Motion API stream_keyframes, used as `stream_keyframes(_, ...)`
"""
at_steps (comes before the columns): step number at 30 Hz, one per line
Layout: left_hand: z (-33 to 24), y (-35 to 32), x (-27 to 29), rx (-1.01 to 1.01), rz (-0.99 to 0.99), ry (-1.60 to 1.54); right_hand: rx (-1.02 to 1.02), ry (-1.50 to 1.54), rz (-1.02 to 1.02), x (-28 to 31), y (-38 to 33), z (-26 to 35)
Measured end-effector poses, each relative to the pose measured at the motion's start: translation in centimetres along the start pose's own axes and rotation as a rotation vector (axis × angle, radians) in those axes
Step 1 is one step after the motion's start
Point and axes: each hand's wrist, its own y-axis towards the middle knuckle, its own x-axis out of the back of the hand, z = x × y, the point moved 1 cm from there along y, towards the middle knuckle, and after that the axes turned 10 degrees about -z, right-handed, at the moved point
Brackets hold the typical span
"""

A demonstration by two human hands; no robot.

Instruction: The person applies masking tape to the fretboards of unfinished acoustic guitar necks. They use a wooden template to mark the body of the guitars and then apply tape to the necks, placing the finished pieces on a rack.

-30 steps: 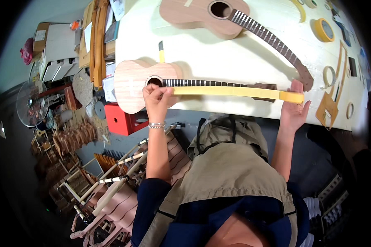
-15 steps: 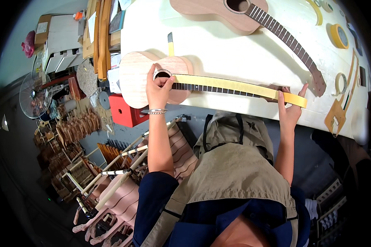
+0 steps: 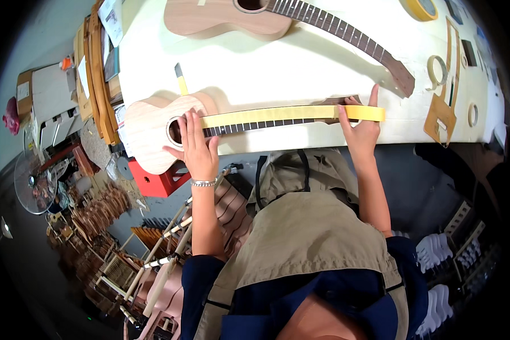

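Observation:
An unfinished pale wood ukulele [image 3: 147, 126] lies on the white-topped bench, its dark fretboard [image 3: 260, 125] running right. Yellow tape [image 3: 266, 116] stretches lengthwise along the far side of the fretboard, from beside the soundhole toward the head. My left hand [image 3: 197, 156] rests by the soundhole, fingers stretched out and pressing over the tape's left end. At the head end, my right hand [image 3: 361, 135] grips the tape with the thumb against it, index finger pointing away. The tape curls round that hand's fingers, which partly hide the ukulele's head.
A second, browner ukulele [image 3: 226, 22] lies farther back. A yellow-handled blade tool [image 3: 181, 79] touches or nears the pale body. Tape rolls [image 3: 437, 71] and a flat wooden template [image 3: 440, 120] lie at right. Below left are a red stool [image 3: 153, 180] and a rack of bodies.
My left hand has gone from pinching the tape's end to lying with fingers extended over it. My right hand still grips the tape. The whole view has shifted.

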Motion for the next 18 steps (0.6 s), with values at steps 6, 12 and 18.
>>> stream_keyframes(6,-7.5,-0.7,-0.8,-0.074,0.227,0.014,0.118,-0.115,-0.02,-1.0,-0.4,-0.8)
stream_keyframes(12,-16.4,3.3,-2.1,-0.373,0.262,-0.42,0.221,0.031,0.009,-3.0,-2.2,-2.3)
stream_keyframes(18,4.9,15.9,-7.6,0.215,0.442,0.447,0.259,0.085,0.003,-3.6,-3.3,-2.3)
